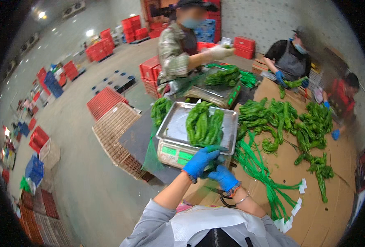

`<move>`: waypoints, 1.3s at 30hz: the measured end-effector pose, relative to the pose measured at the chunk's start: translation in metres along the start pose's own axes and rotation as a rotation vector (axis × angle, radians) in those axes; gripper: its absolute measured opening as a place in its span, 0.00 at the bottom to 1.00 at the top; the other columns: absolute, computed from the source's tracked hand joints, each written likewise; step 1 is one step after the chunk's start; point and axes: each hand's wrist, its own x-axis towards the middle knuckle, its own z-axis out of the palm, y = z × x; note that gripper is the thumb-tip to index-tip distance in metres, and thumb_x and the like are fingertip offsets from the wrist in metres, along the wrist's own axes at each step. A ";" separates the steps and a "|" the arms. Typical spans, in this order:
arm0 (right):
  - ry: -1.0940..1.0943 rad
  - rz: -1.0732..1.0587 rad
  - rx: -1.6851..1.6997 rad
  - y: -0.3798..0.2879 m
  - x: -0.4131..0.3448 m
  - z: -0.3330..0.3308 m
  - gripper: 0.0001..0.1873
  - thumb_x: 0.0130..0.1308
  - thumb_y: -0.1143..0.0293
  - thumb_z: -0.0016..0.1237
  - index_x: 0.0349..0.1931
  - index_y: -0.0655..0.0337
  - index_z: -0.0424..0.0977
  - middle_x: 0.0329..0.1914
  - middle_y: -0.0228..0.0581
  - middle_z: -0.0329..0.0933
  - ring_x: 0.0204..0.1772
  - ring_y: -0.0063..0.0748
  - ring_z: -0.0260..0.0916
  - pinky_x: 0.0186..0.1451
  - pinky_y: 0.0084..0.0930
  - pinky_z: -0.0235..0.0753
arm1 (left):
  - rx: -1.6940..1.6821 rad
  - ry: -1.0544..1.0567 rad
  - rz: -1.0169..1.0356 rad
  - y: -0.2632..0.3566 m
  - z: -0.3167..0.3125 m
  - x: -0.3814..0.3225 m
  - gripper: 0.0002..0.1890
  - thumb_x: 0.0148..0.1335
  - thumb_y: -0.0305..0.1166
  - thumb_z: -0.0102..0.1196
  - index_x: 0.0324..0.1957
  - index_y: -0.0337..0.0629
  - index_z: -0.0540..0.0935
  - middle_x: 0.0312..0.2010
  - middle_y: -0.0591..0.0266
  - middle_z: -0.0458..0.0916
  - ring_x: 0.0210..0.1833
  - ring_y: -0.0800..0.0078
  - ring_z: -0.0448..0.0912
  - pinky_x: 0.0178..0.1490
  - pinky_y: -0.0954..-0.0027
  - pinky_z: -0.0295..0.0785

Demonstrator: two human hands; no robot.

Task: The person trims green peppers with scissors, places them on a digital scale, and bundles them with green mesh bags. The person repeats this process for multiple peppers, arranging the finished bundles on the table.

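Observation:
My left hand (202, 162), in a blue glove, is at the front edge of a digital scale (173, 154). Close beside it on the right is my right hand (225, 179), gloved in blue too. Something dark green, blurred, lies between the hands; I cannot tell which hand holds it. On the scale's metal tray (173, 123) rest long green peppers (201, 123), several of them in green mesh. A bundle of green net bags (256, 166) with white tags (287, 222) lies to the right of the scale. Loose green peppers (281, 117) are heaped beyond it.
A co-worker (182, 46) stands behind a second scale (212, 94) with peppers. Two more people (290, 58) work at the cardboard-covered table (340, 191). Stacked plastic crates (117, 132) stand left of the table. Green mesh (153, 154) hangs at the scale's left side.

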 end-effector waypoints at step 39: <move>0.645 -0.212 -0.667 -0.046 -0.178 -0.014 0.15 0.65 0.52 0.44 0.44 0.49 0.75 0.36 0.40 0.77 0.34 0.46 0.75 0.37 0.38 0.74 | 1.354 -1.013 0.347 0.049 0.149 0.041 0.05 0.53 0.32 0.57 0.30 0.44 0.83 0.25 0.56 0.81 0.26 0.67 0.78 0.31 0.64 0.71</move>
